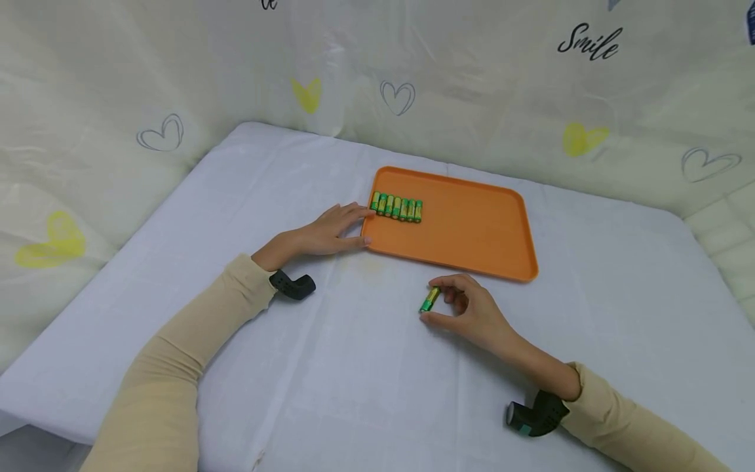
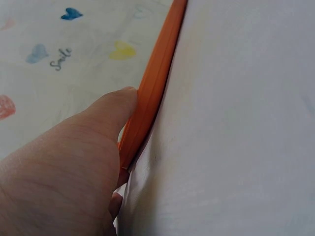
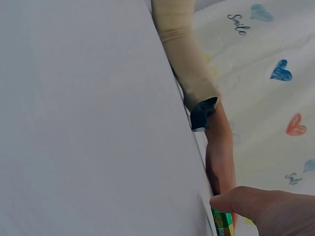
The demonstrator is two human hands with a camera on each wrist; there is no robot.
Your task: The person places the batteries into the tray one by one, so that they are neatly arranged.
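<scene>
My right hand (image 1: pixel 474 314) pinches a green and yellow battery (image 1: pixel 430 299) by its two ends, between thumb and fingers, over the white cloth in front of the tray. In the right wrist view part of that battery (image 3: pixel 222 222) shows below the thumb. My left hand (image 1: pixel 329 229) touches the left rim of an orange tray (image 1: pixel 472 229), its fingers extended and thumb apart. The left wrist view has the thumb against the tray's outer wall (image 2: pixel 156 83). Inside the tray, several matching batteries (image 1: pixel 396 207) lie side by side in a row at the left.
A white cloth (image 1: pixel 354 380) covers the table. Behind it hangs a pale curtain (image 1: pixel 472 78) printed with hearts and lettering. Black cameras sit on the left wrist (image 1: pixel 293 286) and the right wrist (image 1: pixel 538 414).
</scene>
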